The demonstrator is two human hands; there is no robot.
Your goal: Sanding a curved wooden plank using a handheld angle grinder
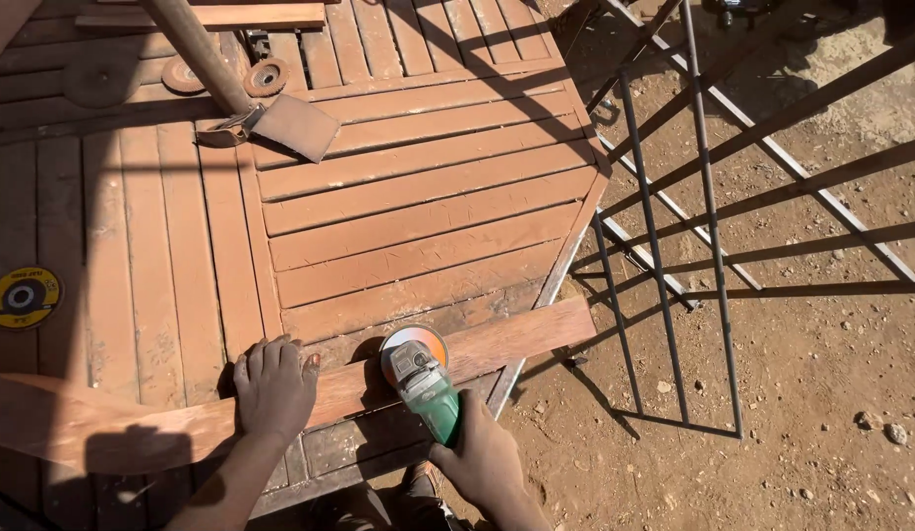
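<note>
Presently, the slatted worktop (379,197) carries a long wooden plank (497,339) across its six o'clock edge; judged stiff, fairly light. Left hand (273,386) lies flat, open, pinning it. Right hand (485,457), closed, grips the green angle grinder (423,379), disc on the plank.

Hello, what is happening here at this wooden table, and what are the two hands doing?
A person stands at a slatted reddish wooden table outdoors. The left hand presses flat on a long wooden plank that lies across the table's near edge. The right hand grips a green angle grinder, its disc set against the plank. A yellow disc lies at the left, a shovel rests on the table, and a metal bar frame lies on the dirt.
</note>
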